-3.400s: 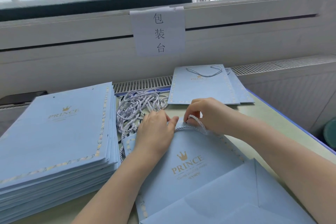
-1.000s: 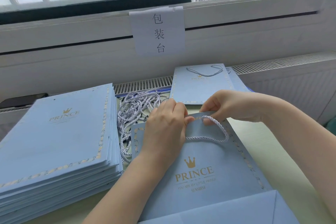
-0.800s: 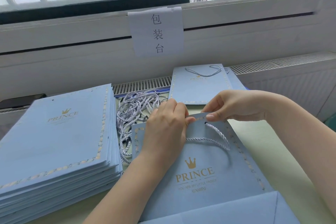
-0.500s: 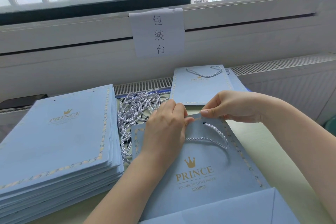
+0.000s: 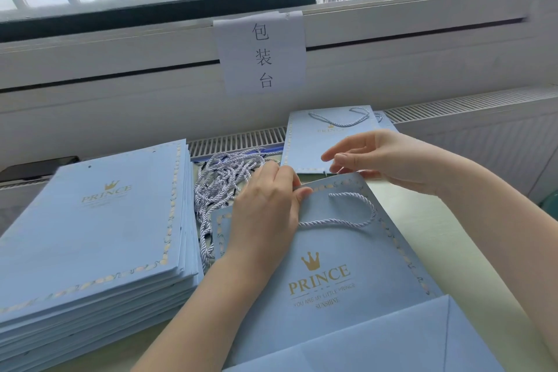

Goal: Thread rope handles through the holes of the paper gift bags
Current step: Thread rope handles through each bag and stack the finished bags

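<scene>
Right hand point(image 5: 389, 160) lifted off rope handle point(image 5: 344, 214), fingers apart; left hand point(image 5: 265, 208) pinches gift bag point(image 5: 332, 275) rim. Unknotted end could slip back through hole.

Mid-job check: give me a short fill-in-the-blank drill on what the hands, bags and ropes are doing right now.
1. The left hand holds the top edge of the front bag, printed with the word ____.
2. The rope handle on that bag lies in a ____.
3. The spare ropes lie between the front bag and the ____ of bags.
4. The right hand hovers above the bag with ____ fingers.

Missing words: PRINCE; loop; stack; open
</scene>
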